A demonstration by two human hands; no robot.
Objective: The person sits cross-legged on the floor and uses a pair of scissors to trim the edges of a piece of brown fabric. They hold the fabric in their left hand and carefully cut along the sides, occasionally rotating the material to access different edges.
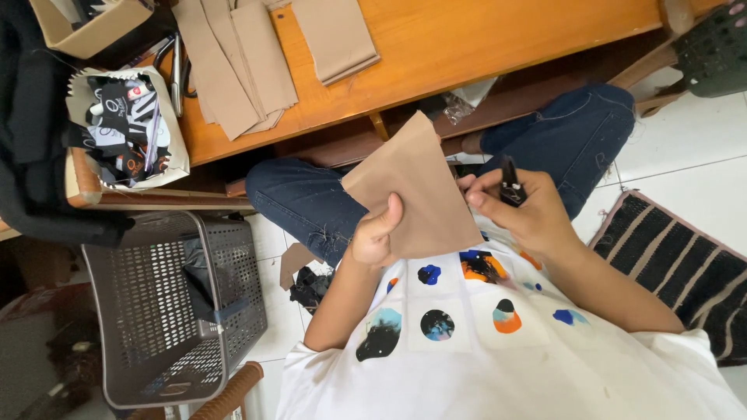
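My white shirt (498, 350) with its coloured blots fills the near edge. Above it, my left hand (375, 233) grips a tan sheet (416, 194) by its lower edge, thumb pressed on the face. My right hand (521, 211), at three o'clock of the sheet, is closed around a black pen (510, 187) just beside the sheet's edge. My jeans (311, 198) lie behind both. At twelve o'clock the wooden table (467, 39) carries more tan sheets (241, 54). At nine o'clock a paper tray (177, 148) holds black-and-white bits. At seven o'clock a grey basket (136, 311) holds dark cloth. A striped mat (677, 264) lies at four o'clock.
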